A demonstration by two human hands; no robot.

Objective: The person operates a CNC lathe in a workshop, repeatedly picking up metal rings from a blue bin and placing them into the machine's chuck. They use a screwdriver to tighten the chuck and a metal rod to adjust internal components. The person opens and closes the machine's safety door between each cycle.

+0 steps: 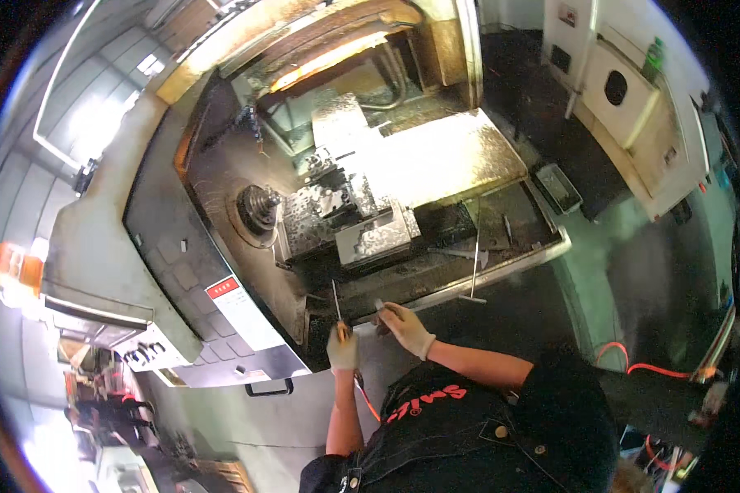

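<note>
My left hand (343, 352), in a pale glove, is closed around an air blow gun (343, 332) with an orange body. Its long thin nozzle (336, 297) points up and away, toward the opening of a lathe. A red hose (370, 403) shows below that hand. My right hand (408, 330), also gloved, pinches a small grey metal piece (379, 305) between thumb and fingers, a short way right of the nozzle. Both hands are at the near edge of the machine. Beyond them are the lathe's round chuck (257, 207) and its tool slide (376, 240).
A T-shaped rod (475, 271) leans over the machine's front ledge (510, 272). What looks like a caliper (469, 254) lies in the tray behind. The grey machine door (191, 283) stands to the left. A grey bin (558, 188) sits at the right; an orange hose (654, 372) runs lower right.
</note>
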